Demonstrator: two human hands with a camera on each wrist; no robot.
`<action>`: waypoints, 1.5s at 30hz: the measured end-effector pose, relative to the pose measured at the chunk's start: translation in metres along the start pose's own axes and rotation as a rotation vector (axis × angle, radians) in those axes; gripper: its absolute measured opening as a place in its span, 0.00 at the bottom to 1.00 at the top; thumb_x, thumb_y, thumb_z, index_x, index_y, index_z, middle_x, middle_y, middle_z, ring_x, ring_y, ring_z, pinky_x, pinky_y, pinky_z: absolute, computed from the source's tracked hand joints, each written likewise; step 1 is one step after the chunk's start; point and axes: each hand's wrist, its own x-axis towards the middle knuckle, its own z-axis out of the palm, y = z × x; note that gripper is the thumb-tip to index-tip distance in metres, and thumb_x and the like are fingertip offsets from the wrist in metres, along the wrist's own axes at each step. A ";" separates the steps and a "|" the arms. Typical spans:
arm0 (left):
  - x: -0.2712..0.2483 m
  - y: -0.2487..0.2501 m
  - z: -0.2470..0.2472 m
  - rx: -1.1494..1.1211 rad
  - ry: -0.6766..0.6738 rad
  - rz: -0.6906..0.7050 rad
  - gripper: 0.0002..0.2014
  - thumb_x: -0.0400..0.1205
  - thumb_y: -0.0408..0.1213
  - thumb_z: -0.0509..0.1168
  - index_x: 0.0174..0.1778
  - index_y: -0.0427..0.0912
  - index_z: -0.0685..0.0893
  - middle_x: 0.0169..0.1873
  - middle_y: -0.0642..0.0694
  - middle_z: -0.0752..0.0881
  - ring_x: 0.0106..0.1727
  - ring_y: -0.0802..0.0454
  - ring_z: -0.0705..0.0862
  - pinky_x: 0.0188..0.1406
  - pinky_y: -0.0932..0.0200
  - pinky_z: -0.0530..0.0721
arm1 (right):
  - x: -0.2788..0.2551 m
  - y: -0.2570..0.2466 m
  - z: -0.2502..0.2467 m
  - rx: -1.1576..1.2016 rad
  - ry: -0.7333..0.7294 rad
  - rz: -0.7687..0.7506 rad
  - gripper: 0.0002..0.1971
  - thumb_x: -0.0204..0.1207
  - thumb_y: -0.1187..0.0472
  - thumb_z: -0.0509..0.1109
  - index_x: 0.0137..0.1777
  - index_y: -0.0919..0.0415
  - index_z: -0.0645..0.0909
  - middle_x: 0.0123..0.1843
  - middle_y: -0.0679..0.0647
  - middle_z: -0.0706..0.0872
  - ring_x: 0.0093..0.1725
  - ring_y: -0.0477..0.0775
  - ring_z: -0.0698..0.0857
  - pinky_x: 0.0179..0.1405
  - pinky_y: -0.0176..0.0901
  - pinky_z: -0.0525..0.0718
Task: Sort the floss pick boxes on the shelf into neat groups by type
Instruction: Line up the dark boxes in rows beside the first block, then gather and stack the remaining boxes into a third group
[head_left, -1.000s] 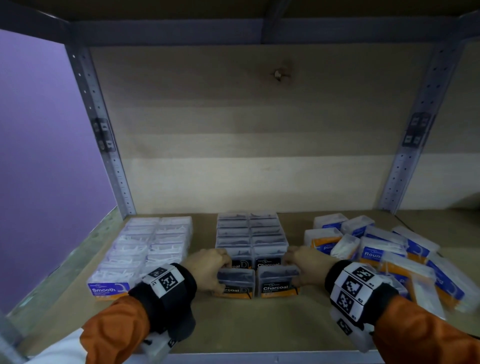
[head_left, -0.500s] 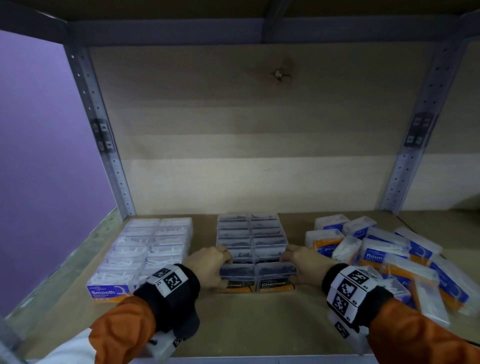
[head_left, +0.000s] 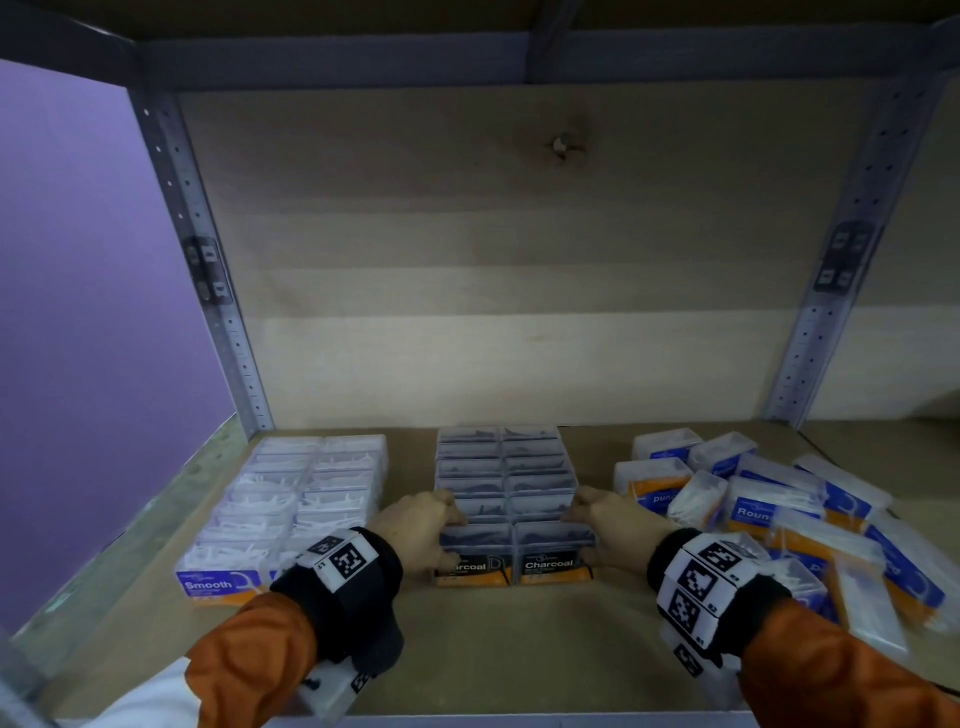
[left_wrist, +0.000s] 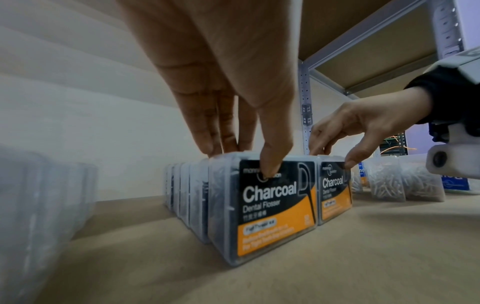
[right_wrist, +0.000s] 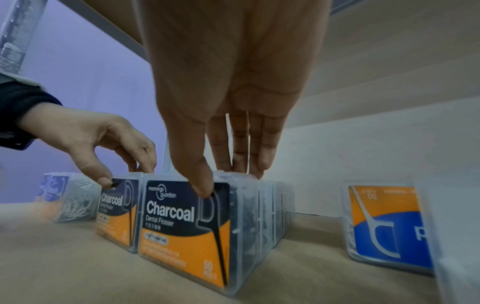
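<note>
Dark Charcoal floss boxes (head_left: 511, 467) stand in two tight rows at the shelf's middle. My left hand (head_left: 441, 535) pinches the front left Charcoal box (left_wrist: 275, 205), thumb on its label and fingers on its top edge. My right hand (head_left: 582, 535) pinches the front right Charcoal box (right_wrist: 182, 222) the same way. Both front boxes stand upright, touching each other and the boxes behind. White Smooth boxes (head_left: 291, 504) form a neat double row at the left. Blue and orange Round boxes (head_left: 753, 514) lie in a loose pile at the right.
The wooden shelf floor (head_left: 498, 639) is bare in front of the boxes. A plywood back wall (head_left: 493, 312) and metal uprights (head_left: 208, 270) close the bay. One Round box (right_wrist: 384, 224) stands close to the right of the Charcoal rows.
Both hands have slid the front pair of Charcoal boxes back, closing the gap to the rows behind. The labels of the second row are now hidden.
</note>
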 end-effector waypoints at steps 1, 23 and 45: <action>0.000 0.000 0.000 -0.012 0.000 -0.003 0.29 0.78 0.45 0.68 0.76 0.44 0.72 0.70 0.49 0.72 0.69 0.50 0.76 0.67 0.58 0.75 | 0.000 0.000 0.000 -0.001 0.001 -0.003 0.27 0.79 0.59 0.67 0.78 0.57 0.68 0.76 0.53 0.68 0.73 0.54 0.73 0.71 0.43 0.73; 0.000 0.003 0.002 0.009 0.025 -0.034 0.29 0.79 0.43 0.67 0.77 0.43 0.71 0.69 0.48 0.73 0.68 0.50 0.76 0.62 0.60 0.75 | -0.001 0.000 0.004 0.005 0.028 0.009 0.23 0.81 0.59 0.64 0.75 0.59 0.72 0.75 0.53 0.70 0.72 0.54 0.73 0.70 0.44 0.75; 0.045 0.145 0.001 0.102 0.088 0.421 0.21 0.87 0.42 0.51 0.76 0.42 0.70 0.74 0.45 0.72 0.72 0.47 0.73 0.70 0.54 0.70 | -0.128 0.071 0.017 0.068 0.216 0.383 0.28 0.83 0.49 0.59 0.82 0.48 0.59 0.83 0.43 0.60 0.81 0.44 0.62 0.78 0.36 0.61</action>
